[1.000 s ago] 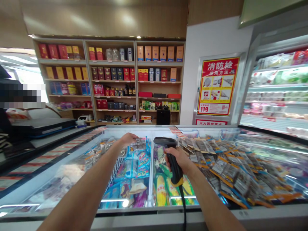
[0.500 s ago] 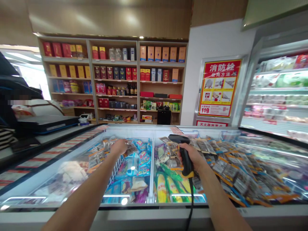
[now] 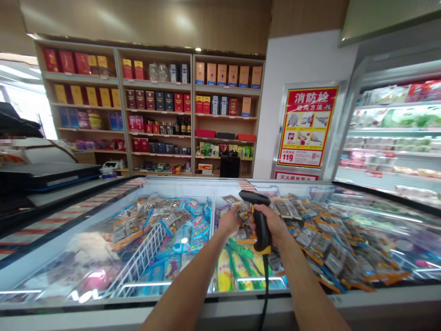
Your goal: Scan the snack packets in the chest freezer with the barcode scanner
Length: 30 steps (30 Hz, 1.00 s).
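Observation:
My right hand [image 3: 269, 225] is wrapped round the grip of a black and yellow barcode scanner [image 3: 261, 225]. The scanner's head points away from me and to the left, above the chest freezer [image 3: 241, 301]. Close by on its left, my left hand [image 3: 230, 223] is at the small brown packets [image 3: 245, 212] in the middle section. Its fingertips face away from me, so I cannot tell whether they grip one. Left of the white divider lie more brown packets [image 3: 172, 216] and blue packs [image 3: 200, 230]. Yellow and green corn packs [image 3: 225, 269] lie nearer me.
A large heap of brown packets with orange edges [image 3: 330, 248] fills the right side. A white wire basket wall [image 3: 146, 253] stands in the left section. A black scanner cord [image 3: 265, 285] hangs over the front edge. Behind are shelves of boxes [image 3: 156, 101] and an upright fridge [image 3: 389, 138].
My left hand has moved right, from the packets in the left section to those beside the scanner. The scanner stays in my right hand. The view has turned slightly right.

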Available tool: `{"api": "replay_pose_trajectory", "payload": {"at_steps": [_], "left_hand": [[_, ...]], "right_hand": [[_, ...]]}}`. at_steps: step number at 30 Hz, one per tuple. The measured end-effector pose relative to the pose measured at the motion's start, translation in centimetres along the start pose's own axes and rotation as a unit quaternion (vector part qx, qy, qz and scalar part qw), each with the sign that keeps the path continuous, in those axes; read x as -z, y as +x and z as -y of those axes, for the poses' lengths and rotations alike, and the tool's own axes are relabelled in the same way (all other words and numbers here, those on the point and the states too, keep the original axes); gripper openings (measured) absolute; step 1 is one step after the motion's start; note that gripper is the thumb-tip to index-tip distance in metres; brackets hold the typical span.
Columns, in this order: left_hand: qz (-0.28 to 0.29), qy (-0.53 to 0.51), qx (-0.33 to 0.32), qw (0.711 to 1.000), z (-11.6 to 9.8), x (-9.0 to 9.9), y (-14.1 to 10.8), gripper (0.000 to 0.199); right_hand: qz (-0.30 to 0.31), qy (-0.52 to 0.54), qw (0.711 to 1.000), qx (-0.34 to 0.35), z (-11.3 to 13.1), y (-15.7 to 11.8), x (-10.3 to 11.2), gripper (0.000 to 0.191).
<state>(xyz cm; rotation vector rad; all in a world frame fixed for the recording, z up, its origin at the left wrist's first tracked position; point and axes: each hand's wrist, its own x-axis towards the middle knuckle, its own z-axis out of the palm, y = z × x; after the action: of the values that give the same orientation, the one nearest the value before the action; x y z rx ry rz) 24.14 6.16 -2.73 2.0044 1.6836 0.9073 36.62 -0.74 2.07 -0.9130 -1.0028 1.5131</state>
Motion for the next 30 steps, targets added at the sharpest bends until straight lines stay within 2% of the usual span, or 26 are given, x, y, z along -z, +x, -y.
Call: {"api": "replay_pose_trajectory", "payload": {"at_steps": [2, 4, 9, 14, 17, 21, 25, 27, 30], "left_hand": [[-0.011, -0.013, -0.018, 1.000, 0.5, 0.2, 0.3, 0.061], [-0.036, -0.040, -0.014, 0.998, 1.5, 1.2, 0.8, 0.059], [-0.142, -0.112, 0.017, 0.983, 5.5, 5.4, 1.3, 0.057], [-0.197, -0.196, 0.026, 0.960, 9.0, 8.6, 1.2, 0.057], [-0.199, -0.215, 0.042, 0.955, 9.8, 9.5, 1.0, 0.058], [-0.190, -0.221, 0.056, 0.955, 9.7, 9.8, 0.5, 0.059], [-0.188, -0.209, 0.056, 0.958, 9.7, 9.9, 0.3, 0.059], [-0.181, -0.173, 0.055, 0.966, 10.0, 10.1, 0.3, 0.059], [-0.177, -0.040, 0.044, 0.982, 10.7, 10.7, 0.2, 0.055]], "right_hand": [[0.009, 0.001, 1.000, -0.002, -0.1, -0.1, -0.2, 0.017], [0.020, -0.002, 1.000, -0.007, -0.2, -0.1, -0.4, 0.017], [0.042, -0.010, 0.998, -0.051, -0.6, -0.3, -1.8, 0.019], [0.055, -0.040, 0.994, -0.089, -1.4, -0.2, -3.1, 0.020], [0.057, -0.050, 0.993, -0.087, -1.8, -0.1, -3.4, 0.021], [0.072, -0.038, 0.993, -0.087, -1.8, -0.3, -3.5, 0.022], [0.061, -0.025, 0.994, -0.089, -1.6, -0.6, -3.6, 0.020], [0.051, -0.023, 0.995, -0.081, -1.4, -0.6, -3.6, 0.020], [0.035, -0.017, 0.997, -0.072, -1.0, -0.7, -3.4, 0.020]]}}
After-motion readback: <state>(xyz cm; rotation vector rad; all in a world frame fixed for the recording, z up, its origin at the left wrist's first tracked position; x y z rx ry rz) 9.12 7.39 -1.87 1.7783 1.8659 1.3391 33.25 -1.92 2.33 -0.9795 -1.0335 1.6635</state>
